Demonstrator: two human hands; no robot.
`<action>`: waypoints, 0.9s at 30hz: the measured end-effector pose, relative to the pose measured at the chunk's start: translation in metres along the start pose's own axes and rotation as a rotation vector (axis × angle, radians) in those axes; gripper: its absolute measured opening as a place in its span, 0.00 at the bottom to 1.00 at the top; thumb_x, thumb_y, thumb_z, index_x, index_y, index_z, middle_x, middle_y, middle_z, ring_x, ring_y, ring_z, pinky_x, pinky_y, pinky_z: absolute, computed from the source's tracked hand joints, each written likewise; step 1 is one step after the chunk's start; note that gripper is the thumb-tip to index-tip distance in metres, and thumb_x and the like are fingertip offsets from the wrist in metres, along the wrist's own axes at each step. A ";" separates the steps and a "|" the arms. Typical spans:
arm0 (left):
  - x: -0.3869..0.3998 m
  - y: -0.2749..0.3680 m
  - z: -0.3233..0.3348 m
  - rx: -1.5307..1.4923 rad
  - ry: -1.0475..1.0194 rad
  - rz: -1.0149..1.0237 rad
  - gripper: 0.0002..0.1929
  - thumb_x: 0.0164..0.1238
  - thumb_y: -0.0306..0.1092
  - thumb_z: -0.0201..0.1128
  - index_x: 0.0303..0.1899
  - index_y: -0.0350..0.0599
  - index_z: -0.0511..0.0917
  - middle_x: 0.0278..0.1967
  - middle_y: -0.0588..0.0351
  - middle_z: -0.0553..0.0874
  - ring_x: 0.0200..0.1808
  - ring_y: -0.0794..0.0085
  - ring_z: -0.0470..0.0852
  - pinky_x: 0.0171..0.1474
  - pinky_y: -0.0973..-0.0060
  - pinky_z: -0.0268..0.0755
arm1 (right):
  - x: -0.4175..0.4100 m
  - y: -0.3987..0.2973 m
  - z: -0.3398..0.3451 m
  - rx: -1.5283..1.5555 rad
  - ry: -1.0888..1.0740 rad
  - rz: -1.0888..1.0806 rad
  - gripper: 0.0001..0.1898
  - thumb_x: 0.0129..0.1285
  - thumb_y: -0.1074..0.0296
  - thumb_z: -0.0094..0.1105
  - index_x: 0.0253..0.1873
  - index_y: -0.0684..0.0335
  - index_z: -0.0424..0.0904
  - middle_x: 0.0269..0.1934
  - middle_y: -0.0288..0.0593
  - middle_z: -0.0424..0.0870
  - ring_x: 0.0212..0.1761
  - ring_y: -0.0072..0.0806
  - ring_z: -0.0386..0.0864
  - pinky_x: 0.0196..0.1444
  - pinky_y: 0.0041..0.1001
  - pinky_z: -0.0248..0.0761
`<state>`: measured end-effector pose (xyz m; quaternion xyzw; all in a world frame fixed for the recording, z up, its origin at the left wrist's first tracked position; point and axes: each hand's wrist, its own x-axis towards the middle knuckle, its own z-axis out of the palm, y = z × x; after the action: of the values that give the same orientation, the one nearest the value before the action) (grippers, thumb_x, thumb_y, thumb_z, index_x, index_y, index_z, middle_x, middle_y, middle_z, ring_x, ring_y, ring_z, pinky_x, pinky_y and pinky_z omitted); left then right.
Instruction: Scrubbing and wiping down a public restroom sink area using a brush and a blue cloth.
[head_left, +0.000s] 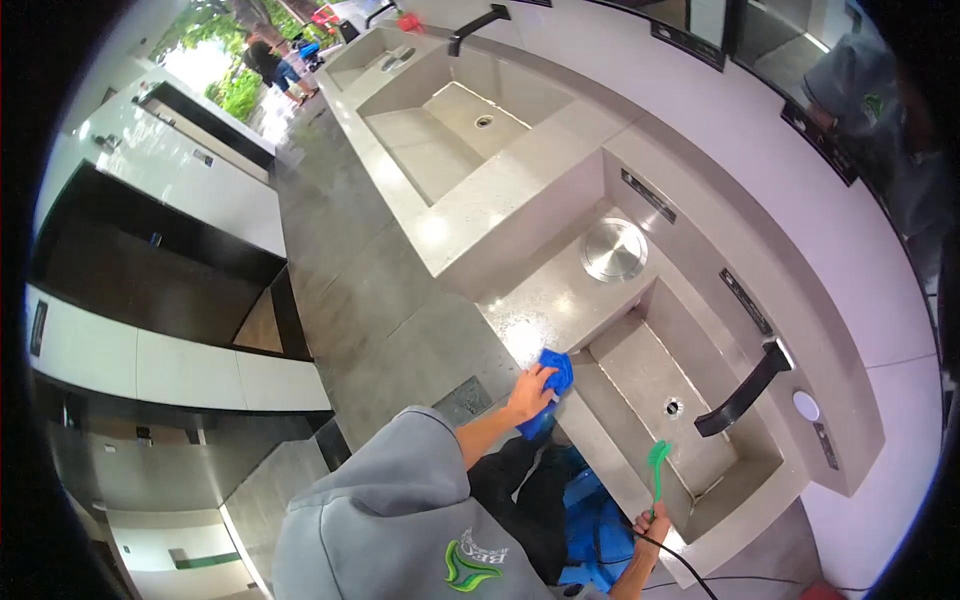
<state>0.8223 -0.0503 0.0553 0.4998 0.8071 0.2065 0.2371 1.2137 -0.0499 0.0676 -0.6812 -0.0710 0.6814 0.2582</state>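
Observation:
My left hand grips a blue cloth and presses it on the front edge of the low washbasin counter. Part of the cloth hangs down below the hand. In my right hand is the handle of a green scrubbing brush. Its bristled head is over the near basin; I cannot tell whether it touches the stone. A black faucet reaches out over that basin, with the drain beneath its spout.
A round steel lid is set into the counter. Beyond rises a higher basin with its own black faucet. A black cable runs by my right wrist. Blue plastic equipment stands by my legs. A person is outside the far doorway.

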 end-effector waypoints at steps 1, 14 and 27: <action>-0.005 0.007 -0.006 -0.097 -0.019 0.020 0.26 0.50 0.29 0.59 0.55 0.52 0.69 0.47 0.46 0.72 0.46 0.47 0.70 0.51 0.59 0.66 | 0.002 -0.003 0.002 0.120 -0.007 0.047 0.14 0.61 0.63 0.53 0.49 0.59 0.69 0.15 0.33 0.64 0.09 0.16 0.57 0.08 0.18 0.47; 0.041 0.001 -0.215 0.048 0.465 0.266 0.29 0.47 0.29 0.63 0.57 0.54 0.70 0.53 0.47 0.71 0.46 0.51 0.70 0.48 0.59 0.68 | -0.020 0.018 0.054 -0.040 0.131 -0.109 0.07 0.61 0.62 0.53 0.33 0.54 0.66 0.18 0.32 0.62 0.11 0.17 0.57 0.09 0.17 0.46; 0.154 -0.130 -0.293 0.116 0.355 0.337 0.26 0.52 0.34 0.64 0.56 0.54 0.70 0.54 0.51 0.71 0.49 0.53 0.70 0.47 0.61 0.65 | -0.118 -0.002 0.238 0.202 0.296 -0.350 0.07 0.62 0.61 0.52 0.35 0.54 0.65 0.15 0.30 0.60 0.10 0.16 0.55 0.09 0.16 0.46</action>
<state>0.4980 0.0064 0.1885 0.5957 0.7520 0.2811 0.0249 0.9778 -0.0403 0.1884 -0.7217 -0.0806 0.5227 0.4465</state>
